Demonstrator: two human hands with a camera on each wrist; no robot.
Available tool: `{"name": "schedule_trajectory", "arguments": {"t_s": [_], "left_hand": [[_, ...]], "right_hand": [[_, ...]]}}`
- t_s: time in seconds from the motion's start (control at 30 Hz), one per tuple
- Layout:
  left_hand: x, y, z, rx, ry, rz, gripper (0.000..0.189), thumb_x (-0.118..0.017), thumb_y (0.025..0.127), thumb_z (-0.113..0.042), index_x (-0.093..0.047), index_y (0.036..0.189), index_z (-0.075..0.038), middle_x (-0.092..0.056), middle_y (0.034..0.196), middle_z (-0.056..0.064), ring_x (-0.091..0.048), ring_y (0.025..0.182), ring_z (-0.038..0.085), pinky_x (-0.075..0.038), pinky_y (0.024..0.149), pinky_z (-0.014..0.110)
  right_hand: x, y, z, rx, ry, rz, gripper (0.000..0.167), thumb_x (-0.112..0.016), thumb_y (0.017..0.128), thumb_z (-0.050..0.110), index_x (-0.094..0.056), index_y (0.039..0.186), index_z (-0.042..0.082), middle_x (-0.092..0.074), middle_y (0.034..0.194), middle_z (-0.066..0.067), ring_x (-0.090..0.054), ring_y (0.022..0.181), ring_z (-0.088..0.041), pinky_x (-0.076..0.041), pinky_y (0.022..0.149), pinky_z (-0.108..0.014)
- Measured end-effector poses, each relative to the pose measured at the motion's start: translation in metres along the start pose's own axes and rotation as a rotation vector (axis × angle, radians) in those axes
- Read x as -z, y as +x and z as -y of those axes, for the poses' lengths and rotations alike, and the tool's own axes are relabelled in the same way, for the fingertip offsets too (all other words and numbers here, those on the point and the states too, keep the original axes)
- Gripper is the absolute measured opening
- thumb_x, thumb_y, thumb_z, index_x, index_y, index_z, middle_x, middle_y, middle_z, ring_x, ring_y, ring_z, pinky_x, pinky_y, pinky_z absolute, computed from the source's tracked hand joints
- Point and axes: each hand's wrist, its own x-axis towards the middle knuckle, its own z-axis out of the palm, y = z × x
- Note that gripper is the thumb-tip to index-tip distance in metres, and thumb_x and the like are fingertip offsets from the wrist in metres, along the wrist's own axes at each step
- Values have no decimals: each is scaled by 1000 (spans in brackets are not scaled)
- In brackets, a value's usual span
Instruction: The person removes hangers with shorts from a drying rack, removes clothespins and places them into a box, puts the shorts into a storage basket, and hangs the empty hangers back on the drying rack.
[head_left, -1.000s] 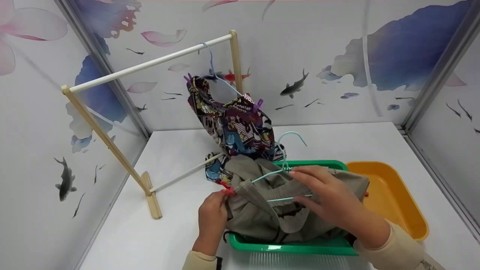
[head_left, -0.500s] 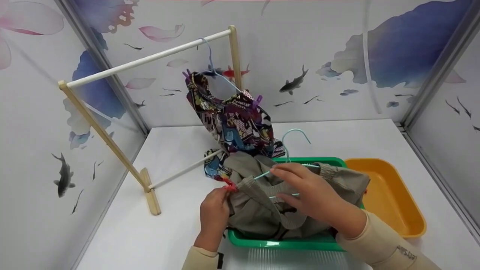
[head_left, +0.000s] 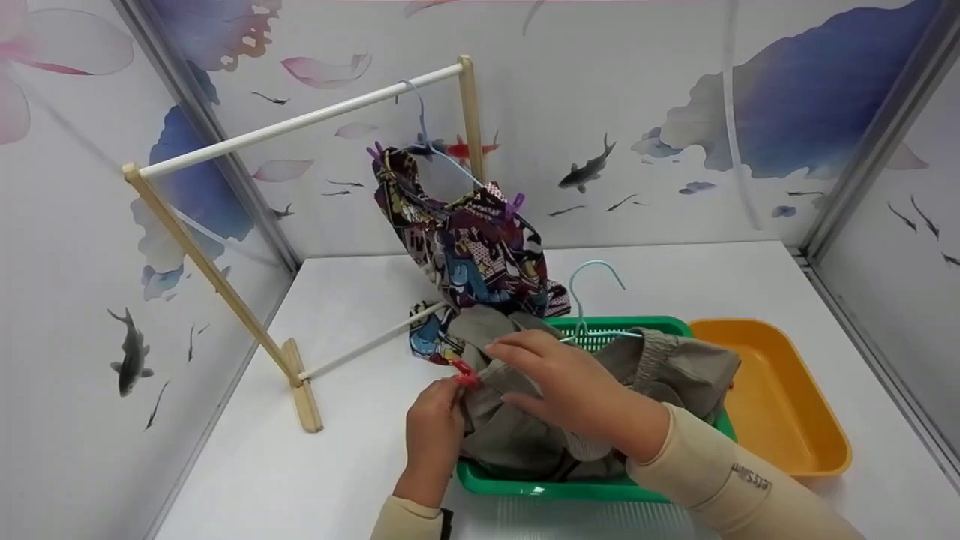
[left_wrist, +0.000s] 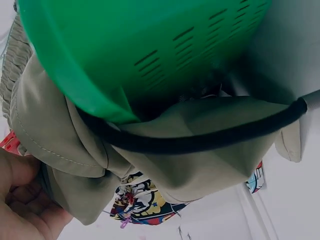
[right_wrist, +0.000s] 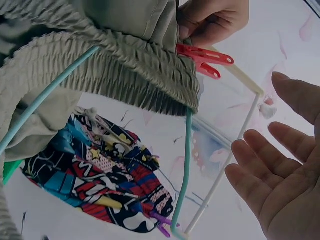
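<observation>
Greyish-green trousers with a gathered elastic waistband lie over the green basket. A mint-green hanger runs through the waistband, its hook upright in the head view. One red clothespin clips the waistband's left corner. My left hand pinches the fabric right beside that clothespin, thumb against fingers. Above the waistband, my right hand reaches leftward with its fingers extended, close to the clothespin and holding nothing. It hides the middle of the waistband in the head view.
A rack with a white bar stands at the left, bearing a colourful printed garment on a blue hanger with purple clothespins. Beneath the trousers is a green basket, with a yellow tray to its right.
My right hand has moved left along the waistband from the hanger's middle toward the red clothespin. The hanger's hook has shifted slightly right. My left hand stays by the clothespin.
</observation>
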Motion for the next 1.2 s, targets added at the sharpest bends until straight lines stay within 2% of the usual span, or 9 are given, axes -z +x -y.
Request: {"name": "schedule_trajectory", "arguments": {"t_s": [0.17, 0.3, 0.5, 0.77, 1.03, 1.2], "left_hand": [[2, 0, -2, 27, -32, 26, 11, -72, 81, 5, -70, 88, -4, -70, 83, 7, -68, 77, 20, -58, 73, 32], [2, 1, -3, 37, -33, 37, 11, -71, 83, 5, -70, 89, -4, -71, 83, 8, -69, 78, 20, -58, 73, 31], [2, -1, -3, 39, -44, 44, 11, -68, 85, 6, -69, 90, -3, -71, 84, 7, -68, 78, 19, -58, 71, 32], [1, -3, -6, 36, -35, 31, 12, -66, 83, 8, -68, 88, -4, -68, 80, 5, -65, 72, 18, -58, 67, 31], [2, -4, -10, 75, -7, 70, 11, -68, 84, 4, -70, 92, -3, -70, 85, 8, -67, 77, 19, -58, 73, 31], [2, -4, -11, 85, -2, 85, 11, -69, 85, 3, -70, 95, -3, -71, 86, 7, -68, 79, 19, -58, 74, 31]], "right_hand": [[-9, 13, 5, -14, -12, 42, 54, -79, 81, 20, -57, 129, 8, -58, 125, -9, -57, 114, -23, -54, 88, -34], [-14, 22, 8, -54, 3, 94, 53, -78, 83, 21, -57, 130, 10, -58, 126, -9, -56, 116, -24, -51, 94, -37], [-24, 31, 11, -124, 49, 180, 52, -74, 87, 22, -54, 134, 13, -56, 129, -7, -53, 120, -22, -51, 95, -37], [-38, 34, 11, -128, 33, 196, 50, -73, 88, 23, -56, 133, 8, -59, 123, -10, -56, 113, -24, -53, 90, -38], [-44, 36, 10, -198, 46, 244, 49, -70, 90, 24, -55, 134, 8, -60, 119, -10, -57, 108, -22, -53, 89, -38], [-45, 37, 9, -204, 24, 244, 45, -69, 91, 25, -57, 130, 8, -61, 116, -9, -58, 105, -22, -53, 89, -37]]}}
